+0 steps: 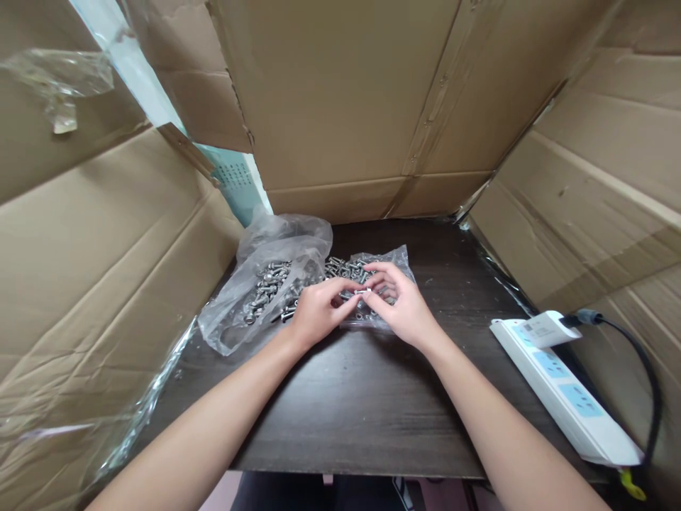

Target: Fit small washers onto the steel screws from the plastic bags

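Observation:
Between the fingertips of both hands is a small silver bolt (362, 292), lying roughly sideways. My left hand (320, 306) pinches its left end with thumb and finger. On its right end, my right hand (396, 298) closes thumb and fingers the same way. Whether a nut sits on the bolt is too small to tell. Behind and below the hands, a clear plastic bag (400, 261) carries loose metal bolts (340, 267), partly hidden by my fingers. To the left, a larger crumpled plastic bag (284, 231) holds a heap of bolts (269, 285).
Dark wooden tabletop (345, 411) lies under everything. Cardboard walls (345, 99) enclose it at the back and both sides. A white power strip (572, 397) with a plugged-in adapter (550, 330) and black cable (646, 362) runs along the right edge.

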`<state>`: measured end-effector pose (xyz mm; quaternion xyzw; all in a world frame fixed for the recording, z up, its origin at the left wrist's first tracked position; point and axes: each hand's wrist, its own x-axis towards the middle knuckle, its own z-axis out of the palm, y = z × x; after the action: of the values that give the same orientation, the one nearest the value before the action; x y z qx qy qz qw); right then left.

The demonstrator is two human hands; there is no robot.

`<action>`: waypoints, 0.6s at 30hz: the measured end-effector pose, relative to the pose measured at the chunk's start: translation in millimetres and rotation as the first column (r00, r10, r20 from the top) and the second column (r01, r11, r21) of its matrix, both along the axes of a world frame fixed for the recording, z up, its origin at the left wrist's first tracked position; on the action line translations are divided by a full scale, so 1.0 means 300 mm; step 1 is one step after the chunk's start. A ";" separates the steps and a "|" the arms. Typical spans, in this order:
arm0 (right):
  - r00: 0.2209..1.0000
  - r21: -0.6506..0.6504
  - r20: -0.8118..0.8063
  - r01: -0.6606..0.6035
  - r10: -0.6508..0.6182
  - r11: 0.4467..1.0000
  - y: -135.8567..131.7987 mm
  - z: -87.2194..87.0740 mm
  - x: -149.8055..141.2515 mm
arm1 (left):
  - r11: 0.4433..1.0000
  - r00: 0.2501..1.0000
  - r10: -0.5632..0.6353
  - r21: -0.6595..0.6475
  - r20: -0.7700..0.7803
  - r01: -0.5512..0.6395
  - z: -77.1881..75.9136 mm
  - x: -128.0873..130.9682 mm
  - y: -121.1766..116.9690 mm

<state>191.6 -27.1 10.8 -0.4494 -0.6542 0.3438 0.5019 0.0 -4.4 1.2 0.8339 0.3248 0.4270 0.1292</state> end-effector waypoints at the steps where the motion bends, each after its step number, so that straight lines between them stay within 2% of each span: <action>1: 1.000 -0.028 0.014 0.015 -0.014 0.999 0.000 0.000 0.002 | 1.000 1.000 -0.004 0.004 0.002 0.004 0.000 0.000 -0.001; 3: 0.999 -0.068 0.042 0.035 -0.033 0.997 -0.002 0.001 0.005 | 1.000 1.000 -0.008 0.011 0.006 0.008 0.001 0.001 -0.001; 7: 0.999 -0.045 0.034 -0.028 0.029 0.999 -0.009 0.004 0.009 | 1.000 1.000 0.001 0.002 0.005 -0.001 0.000 0.000 0.001; 11: 0.995 -0.068 0.091 0.042 -0.036 0.997 -0.008 0.006 0.014 | 1.000 1.000 -0.003 0.008 0.009 0.003 -0.004 0.000 0.003; 15: 0.999 -0.023 0.030 -0.027 0.028 0.999 -0.001 0.002 0.016 | 1.000 1.000 -0.001 -0.008 0.007 0.001 -0.005 0.001 0.001; 18: 0.997 -0.061 0.080 0.021 -0.017 0.998 -0.002 0.001 0.014 | 1.000 1.000 -0.002 -0.010 0.004 0.002 -0.005 0.000 0.001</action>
<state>195.7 -27.6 11.2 -0.4841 -0.6584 0.3409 0.4648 -0.1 -4.1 -0.3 0.8327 0.3258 0.4269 0.1346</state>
